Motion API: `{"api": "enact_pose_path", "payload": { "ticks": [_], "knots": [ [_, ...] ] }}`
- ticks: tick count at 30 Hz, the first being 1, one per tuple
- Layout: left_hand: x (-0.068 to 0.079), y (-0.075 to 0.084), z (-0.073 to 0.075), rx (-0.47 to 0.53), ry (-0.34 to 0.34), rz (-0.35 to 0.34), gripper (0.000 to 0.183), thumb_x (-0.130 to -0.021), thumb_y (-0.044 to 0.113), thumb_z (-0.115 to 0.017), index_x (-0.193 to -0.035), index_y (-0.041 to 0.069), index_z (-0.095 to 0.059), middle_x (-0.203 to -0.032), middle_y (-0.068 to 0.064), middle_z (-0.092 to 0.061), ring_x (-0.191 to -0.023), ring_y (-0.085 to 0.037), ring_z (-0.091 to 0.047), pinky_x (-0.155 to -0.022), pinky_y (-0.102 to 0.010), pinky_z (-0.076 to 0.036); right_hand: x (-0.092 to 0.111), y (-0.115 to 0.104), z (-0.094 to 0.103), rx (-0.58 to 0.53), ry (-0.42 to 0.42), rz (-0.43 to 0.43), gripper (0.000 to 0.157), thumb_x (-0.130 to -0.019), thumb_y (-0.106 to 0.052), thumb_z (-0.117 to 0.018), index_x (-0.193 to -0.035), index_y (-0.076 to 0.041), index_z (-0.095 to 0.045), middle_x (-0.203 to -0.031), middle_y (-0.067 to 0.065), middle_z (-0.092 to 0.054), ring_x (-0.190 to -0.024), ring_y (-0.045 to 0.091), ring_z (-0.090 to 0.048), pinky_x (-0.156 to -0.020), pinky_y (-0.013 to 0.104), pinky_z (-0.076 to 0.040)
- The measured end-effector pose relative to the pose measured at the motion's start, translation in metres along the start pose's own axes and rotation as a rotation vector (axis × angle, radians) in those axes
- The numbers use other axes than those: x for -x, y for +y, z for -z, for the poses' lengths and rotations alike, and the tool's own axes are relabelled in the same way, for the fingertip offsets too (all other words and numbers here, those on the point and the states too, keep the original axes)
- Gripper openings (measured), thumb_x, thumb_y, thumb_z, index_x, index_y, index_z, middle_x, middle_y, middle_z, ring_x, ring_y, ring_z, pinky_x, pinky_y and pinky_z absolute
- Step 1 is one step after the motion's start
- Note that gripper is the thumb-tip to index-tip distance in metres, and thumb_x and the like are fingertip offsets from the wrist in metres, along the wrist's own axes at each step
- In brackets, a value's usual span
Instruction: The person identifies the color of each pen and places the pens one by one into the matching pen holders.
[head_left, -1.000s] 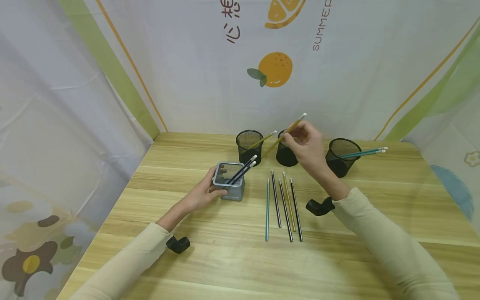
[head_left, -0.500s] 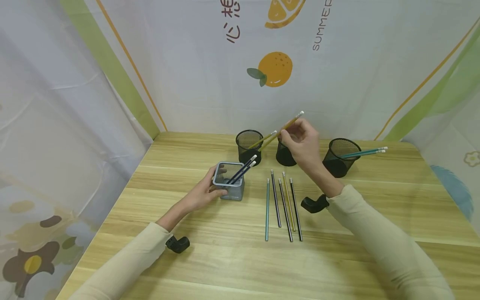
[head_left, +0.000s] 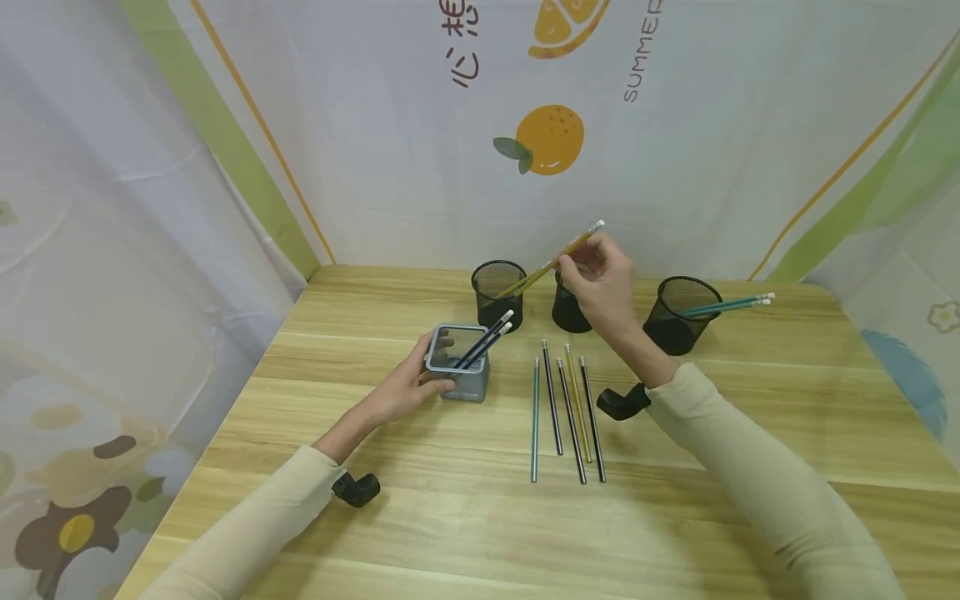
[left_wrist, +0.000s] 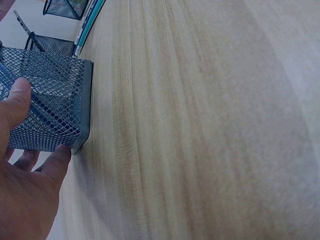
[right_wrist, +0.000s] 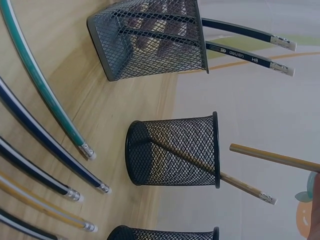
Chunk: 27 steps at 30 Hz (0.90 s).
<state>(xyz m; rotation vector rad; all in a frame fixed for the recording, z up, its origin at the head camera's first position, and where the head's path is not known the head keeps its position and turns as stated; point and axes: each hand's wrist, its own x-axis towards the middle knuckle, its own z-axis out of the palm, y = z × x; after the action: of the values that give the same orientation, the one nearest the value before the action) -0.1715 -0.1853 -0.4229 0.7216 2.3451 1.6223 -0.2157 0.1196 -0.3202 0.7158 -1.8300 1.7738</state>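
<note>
My left hand (head_left: 401, 390) grips the grey square mesh pen holder (head_left: 465, 385), thumb on one side and fingers round the other. Two dark blue pencils (right_wrist: 240, 52) lean in it. Between thumb and fingers, my right hand (head_left: 606, 287) pinches a yellow pencil (head_left: 581, 241), eraser end up. Its lower end is just above the rim of the left black mesh cup (right_wrist: 172, 175), outside it in the right wrist view. Another yellow pencil (right_wrist: 245, 187) leans inside that cup. The middle black cup (head_left: 570, 317) is partly hidden behind my right hand.
A third black cup (head_left: 678, 329) at the right holds two teal pencils (head_left: 731, 306). On the wooden table (head_left: 420, 525) lie a teal pencil (head_left: 535, 421), a yellow pencil (head_left: 576, 400) and several dark pencils (head_left: 592, 421). A printed curtain (head_left: 405, 167) hangs behind.
My right hand has moved left and slightly up, bringing the yellow pencil's lower end towards the left black cup. My left hand and the grey holder have stayed in place.
</note>
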Motion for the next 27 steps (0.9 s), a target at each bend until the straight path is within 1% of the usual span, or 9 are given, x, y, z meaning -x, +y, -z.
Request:
{"api": "enact_pose_path", "payload": {
  "ticks": [4,6,12,20,23,25,27],
  "knots": [
    [0.0,0.001,0.0,-0.004,0.001,0.001,0.082,-0.096,-0.006,-0.065,-0.16,0.003,-0.013,-0.154,-0.031,-0.031,-0.138,-0.045,-0.039,-0.112,-0.053,-0.038,-0.001,0.0,-0.001,-0.005,0.009,0.005,0.012,-0.094,0.018,-0.056,-0.105,0.022,-0.052,-0.099,0.035,-0.059,-0.088,0.049,-0.061,-0.073,0.025,-0.06],
    [0.0,0.001,0.0,-0.005,0.001,0.001,0.082,-0.096,-0.006,-0.065,-0.16,0.003,-0.014,-0.154,-0.031,-0.031,-0.138,-0.045,-0.04,-0.111,-0.052,-0.039,-0.002,0.001,-0.002,-0.007,0.011,0.004,0.013,-0.094,0.019,-0.056,-0.105,0.023,-0.052,-0.099,0.035,-0.059,-0.088,0.051,-0.06,-0.073,0.026,-0.06],
    [0.001,0.002,-0.001,-0.01,0.007,0.006,0.082,-0.096,-0.005,-0.066,-0.16,0.003,-0.014,-0.154,-0.03,-0.032,-0.138,-0.044,-0.04,-0.111,-0.051,-0.04,-0.003,0.003,-0.005,0.004,0.01,0.002,0.014,-0.095,0.018,-0.057,-0.106,0.023,-0.052,-0.101,0.035,-0.058,-0.088,0.043,-0.063,-0.08,0.033,-0.061],
    [0.002,0.001,-0.001,-0.012,0.013,0.004,0.083,-0.095,-0.005,-0.066,-0.16,0.004,-0.015,-0.154,-0.03,-0.032,-0.138,-0.045,-0.04,-0.111,-0.051,-0.039,-0.002,0.006,-0.011,0.018,0.019,0.002,0.012,-0.094,0.017,-0.058,-0.104,0.02,-0.054,-0.1,0.032,-0.06,-0.088,0.036,-0.065,-0.079,0.032,-0.061],
    [0.002,0.001,-0.001,-0.008,0.01,0.002,0.082,-0.096,-0.006,-0.066,-0.16,0.004,-0.015,-0.154,-0.03,-0.032,-0.138,-0.045,-0.04,-0.111,-0.052,-0.04,-0.001,0.008,-0.012,0.023,0.017,0.003,0.012,-0.094,0.018,-0.058,-0.104,0.021,-0.054,-0.1,0.035,-0.059,-0.089,0.039,-0.065,-0.079,0.031,-0.061],
    [0.002,0.0,-0.001,-0.006,0.008,0.001,0.082,-0.096,-0.006,-0.066,-0.16,0.004,-0.015,-0.155,-0.03,-0.031,-0.137,-0.045,-0.04,-0.11,-0.052,-0.04,-0.001,0.009,-0.014,0.027,0.019,-0.002,0.012,-0.093,0.018,-0.058,-0.104,0.021,-0.053,-0.1,0.036,-0.058,-0.089,0.042,-0.064,-0.078,0.026,-0.06],
    [0.002,0.0,-0.001,-0.005,0.006,0.002,0.082,-0.096,-0.006,-0.065,-0.16,0.004,-0.015,-0.155,-0.03,-0.031,-0.137,-0.045,-0.04,-0.11,-0.051,-0.04,0.0,0.01,-0.015,0.027,0.018,-0.005,0.012,-0.093,0.018,-0.057,-0.104,0.021,-0.053,-0.101,0.036,-0.058,-0.09,0.045,-0.063,-0.078,0.025,-0.059]
  ]
}}
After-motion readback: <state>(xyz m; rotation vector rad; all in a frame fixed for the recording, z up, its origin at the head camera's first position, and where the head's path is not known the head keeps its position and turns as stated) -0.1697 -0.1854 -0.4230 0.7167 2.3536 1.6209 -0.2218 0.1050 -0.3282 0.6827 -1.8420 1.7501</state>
